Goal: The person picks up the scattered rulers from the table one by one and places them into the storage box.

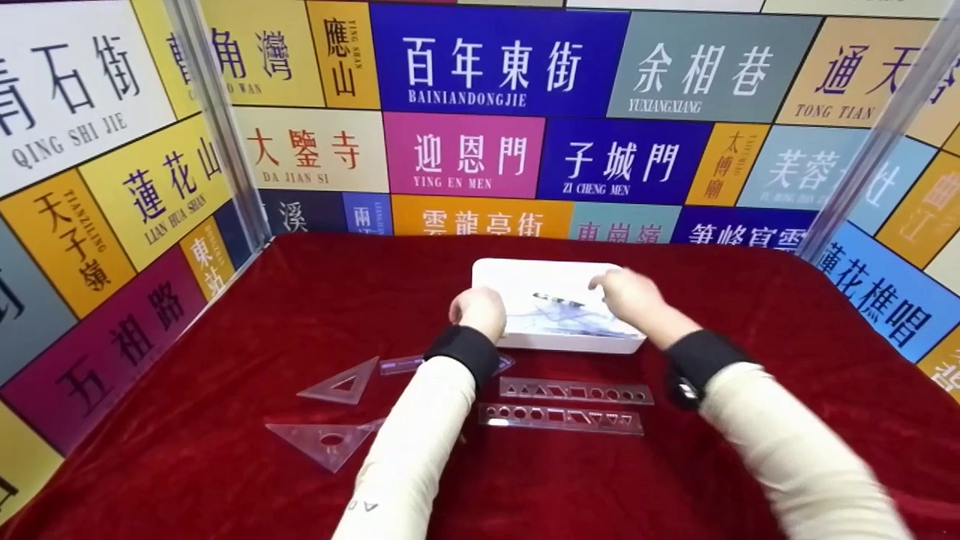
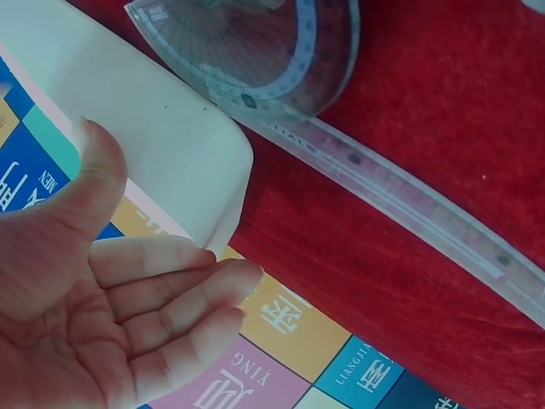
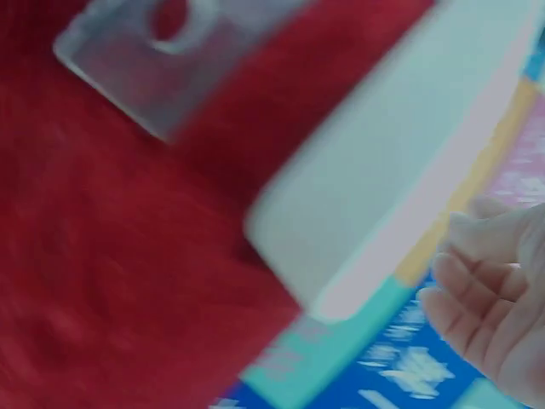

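Note:
A white box with rounded corners and a dark-and-blue printed picture on top lies on the red cloth. At its left end is my left hand. The left wrist view shows that hand palm up, fingers loosely extended and thumb raised beside the box edge, nothing held. My right hand is over the box's right end, slightly blurred. In the right wrist view its fingers are loosely bent by the box's edge, with nothing seen between them.
Two clear stencil rulers lie in front of the box. To the left are two clear set squares. A clear protractor overlaps another ruler in the left wrist view. Panels with printed street names stand around the red-covered table.

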Motion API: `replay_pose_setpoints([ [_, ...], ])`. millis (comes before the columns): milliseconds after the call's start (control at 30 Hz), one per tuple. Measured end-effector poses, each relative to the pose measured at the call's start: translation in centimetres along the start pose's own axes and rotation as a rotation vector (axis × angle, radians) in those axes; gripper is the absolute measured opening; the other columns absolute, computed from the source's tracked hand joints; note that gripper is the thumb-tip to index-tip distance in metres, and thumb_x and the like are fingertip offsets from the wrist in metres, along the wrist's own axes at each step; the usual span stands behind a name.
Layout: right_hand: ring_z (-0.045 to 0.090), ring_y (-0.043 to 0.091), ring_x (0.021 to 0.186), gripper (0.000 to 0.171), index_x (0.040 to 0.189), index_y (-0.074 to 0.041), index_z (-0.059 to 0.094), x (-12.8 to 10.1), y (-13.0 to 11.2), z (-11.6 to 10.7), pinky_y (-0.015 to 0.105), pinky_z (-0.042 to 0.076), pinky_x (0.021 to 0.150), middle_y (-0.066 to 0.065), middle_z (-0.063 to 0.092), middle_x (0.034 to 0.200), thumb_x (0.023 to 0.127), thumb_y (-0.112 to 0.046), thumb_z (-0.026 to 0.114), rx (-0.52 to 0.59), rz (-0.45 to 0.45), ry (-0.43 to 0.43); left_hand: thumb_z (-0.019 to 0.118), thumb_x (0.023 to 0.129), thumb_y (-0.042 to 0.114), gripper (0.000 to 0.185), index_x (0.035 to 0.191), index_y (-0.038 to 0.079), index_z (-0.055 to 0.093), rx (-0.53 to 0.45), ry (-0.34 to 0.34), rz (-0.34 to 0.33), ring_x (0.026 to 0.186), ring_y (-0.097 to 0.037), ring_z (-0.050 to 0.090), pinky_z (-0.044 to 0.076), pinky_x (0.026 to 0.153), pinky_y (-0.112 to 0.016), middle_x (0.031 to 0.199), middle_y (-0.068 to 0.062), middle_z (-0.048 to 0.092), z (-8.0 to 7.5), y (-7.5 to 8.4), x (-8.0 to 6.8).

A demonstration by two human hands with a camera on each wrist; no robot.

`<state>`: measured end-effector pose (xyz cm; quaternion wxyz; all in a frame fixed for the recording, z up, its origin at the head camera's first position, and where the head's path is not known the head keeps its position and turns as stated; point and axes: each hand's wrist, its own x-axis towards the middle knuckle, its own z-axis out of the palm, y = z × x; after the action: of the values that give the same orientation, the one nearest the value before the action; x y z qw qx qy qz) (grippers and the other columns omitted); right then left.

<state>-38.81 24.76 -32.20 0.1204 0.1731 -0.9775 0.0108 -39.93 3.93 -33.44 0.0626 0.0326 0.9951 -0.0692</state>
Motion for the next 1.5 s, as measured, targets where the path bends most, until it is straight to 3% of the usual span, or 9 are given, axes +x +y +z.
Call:
replay_pose_setpoints([
  [167,0.053,0.021,0.068,0.019,0.088,-0.007,0.061,-3.1,-1.7,-4.1,0.035,0.043,0.056,0.008,0.054,0.075,0.07,-0.004,0.061,0.079,-0.163,0.248,0.064,0.066,0.042,0.048,0.101,0.01,0.056,0.017,0.023,0.022,0.07,-0.023,0.055,0.044,0.05,-0.039,0.1,0.0,0.056,0.1,-0.3,-0.2],
  [333,0.053,0.018,0.069,0.018,0.086,-0.009,0.061,-7.6,-3.3,-4.8,0.031,0.044,0.058,0.004,0.056,0.075,0.068,-0.008,0.065,0.093,-0.256,0.279,0.064,0.064,0.047,0.053,0.101,0.01,0.056,0.018,0.02,0.025,0.072,-0.022,0.055,0.045,0.054,-0.038,0.099,0.0,0.056,0.1,-0.4,-0.4],
  [533,0.054,0.015,0.072,0.016,0.083,-0.008,0.061,-11.9,-3.8,-1.1,0.03,0.044,0.065,0.0,0.057,0.076,0.067,-0.012,0.065,0.11,-0.311,0.166,0.063,0.064,0.05,0.054,0.1,0.011,0.056,0.028,0.015,0.028,0.072,-0.021,0.055,0.045,0.052,-0.037,0.098,0.001,0.056,0.0,-0.3,-0.3],
  [767,0.05,0.01,0.067,0.019,0.081,-0.01,0.061,-14.5,-4.1,2.1,0.028,0.043,0.058,-0.004,0.05,0.074,0.067,-0.02,0.066,0.078,-0.323,-0.014,0.063,0.062,0.05,0.054,0.1,0.011,0.057,0.03,0.02,0.021,0.072,-0.02,0.055,0.043,0.049,-0.037,0.098,0.001,0.057,-0.1,-0.2,-0.4],
  [967,0.046,0.01,0.061,0.023,0.081,-0.007,0.06,-14.9,-4.2,2.4,0.027,0.04,0.053,-0.004,0.043,0.07,0.066,-0.023,0.067,0.059,-0.285,-0.056,0.063,0.063,0.05,0.054,0.1,0.011,0.057,0.039,0.024,0.024,0.071,-0.02,0.055,0.042,0.046,-0.038,0.098,0.002,0.056,0.0,-0.2,-0.5],
  [1267,0.041,0.009,0.061,0.022,0.08,-0.008,0.06,-14.4,-3.9,2.1,0.026,0.036,0.054,-0.006,0.04,0.07,0.064,-0.022,0.068,0.171,-0.207,-0.193,0.063,0.063,0.049,0.056,0.103,0.011,0.055,0.014,0.003,0.018,0.073,-0.022,0.055,0.044,0.051,-0.038,0.101,0.001,0.055,0.1,-0.2,-0.1],
  [1500,0.037,0.008,0.058,0.025,0.073,-0.011,0.052,-14.4,-4.0,1.8,0.024,0.033,0.05,-0.005,0.039,0.068,0.06,-0.022,0.07,0.198,-0.15,-0.199,0.063,0.065,0.048,0.051,0.1,0.011,0.057,0.015,0.007,0.026,0.073,-0.02,0.055,0.044,0.051,-0.037,0.099,0.002,0.056,-0.1,-0.3,-0.5],
])
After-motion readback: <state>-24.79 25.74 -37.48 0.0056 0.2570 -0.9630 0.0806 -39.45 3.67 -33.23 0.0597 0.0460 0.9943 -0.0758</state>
